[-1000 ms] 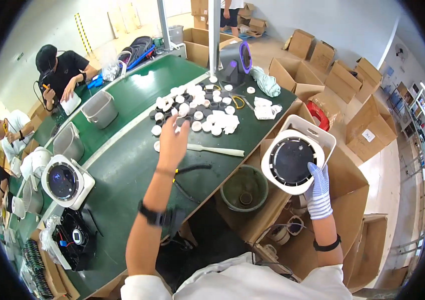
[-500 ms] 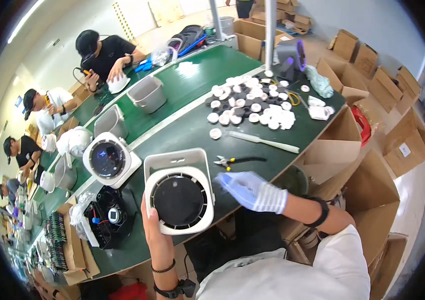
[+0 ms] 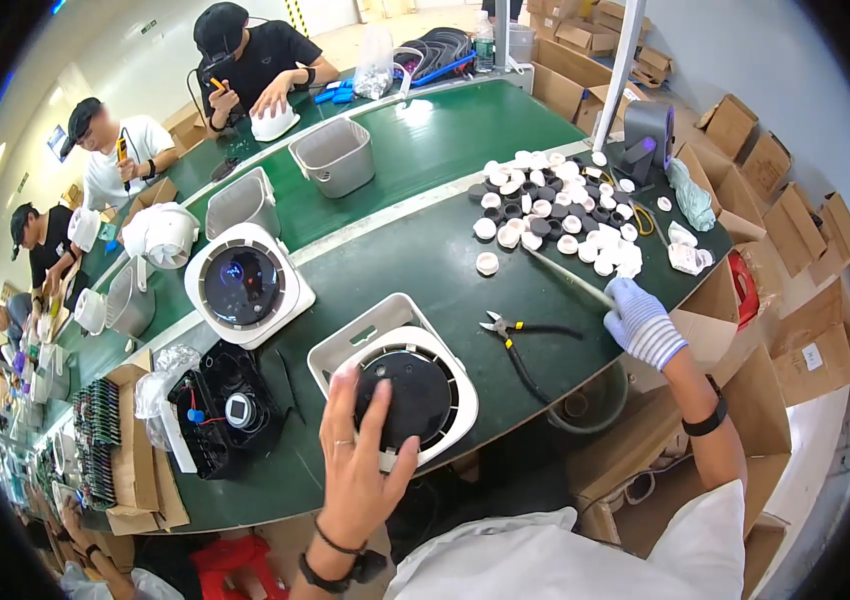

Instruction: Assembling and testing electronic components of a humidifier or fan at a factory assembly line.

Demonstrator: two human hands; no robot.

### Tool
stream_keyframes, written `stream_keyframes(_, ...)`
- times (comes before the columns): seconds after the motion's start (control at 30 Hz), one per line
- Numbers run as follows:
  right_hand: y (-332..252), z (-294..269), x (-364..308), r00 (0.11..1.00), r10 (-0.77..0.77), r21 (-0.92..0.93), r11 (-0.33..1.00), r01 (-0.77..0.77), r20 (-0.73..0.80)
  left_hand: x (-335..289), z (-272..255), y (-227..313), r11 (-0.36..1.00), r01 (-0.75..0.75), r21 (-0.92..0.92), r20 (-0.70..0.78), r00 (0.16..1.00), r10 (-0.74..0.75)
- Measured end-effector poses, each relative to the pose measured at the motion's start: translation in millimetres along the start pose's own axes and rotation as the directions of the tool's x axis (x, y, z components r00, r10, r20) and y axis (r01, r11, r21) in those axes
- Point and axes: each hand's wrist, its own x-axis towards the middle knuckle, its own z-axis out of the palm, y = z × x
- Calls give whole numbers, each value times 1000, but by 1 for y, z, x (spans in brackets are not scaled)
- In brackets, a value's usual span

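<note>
A white square appliance housing [image 3: 466,405] with a round black disc [image 3: 427,392] lies on the green table in front of me. My left hand [image 3: 363,480] rests over the disc, fingers spread and bare, closing on nothing. To the right, my right hand [image 3: 647,325], in a striped white and blue glove, has its fingers around the end of a long pale plastic stick [image 3: 567,272]. The stick's far tip reaches the pile of small white and black round caps [image 3: 550,205]. Between my hands lie pliers [image 3: 507,336] with black and yellow handles, jaws apart.
Another white unit [image 3: 290,290] with a black face stands at the left, beside an opened black housing [image 3: 213,425] with wires. Grey bins [image 3: 335,165] stand farther back. Cardboard boxes [image 3: 780,420] crowd the right side. Several people work along the left.
My right hand has moved right and taken hold of the pale stick, turning it. My left hand has gone from the housing's side onto its disc. The housing has been set down, tilted.
</note>
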Motion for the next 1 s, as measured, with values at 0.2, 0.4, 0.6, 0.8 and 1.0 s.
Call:
stream_keyframes(0.2,-70,-74,-58,923,-341,460,858,228,177,51,-19,-9,980,-195,-23,235,952,195)
stream_keyframes(0.4,-99,-86,-89,825,-299,539,842,-8,479,57,-16,-13,981,-165,-100,247,951,185)
stream_keyframes(0.6,-105,-80,-85,812,-339,454,885,104,474,58,-11,-21,982,-154,-108,236,956,176)
stream_keyframes(0.8,-99,-29,-117,898,-275,624,781,0,344,61,-10,-15,979,-191,-76,222,953,203)
stream_keyframes(1.0,-104,-43,-107,891,-303,516,852,93,340,56,-17,-14,979,-199,-34,239,950,201)
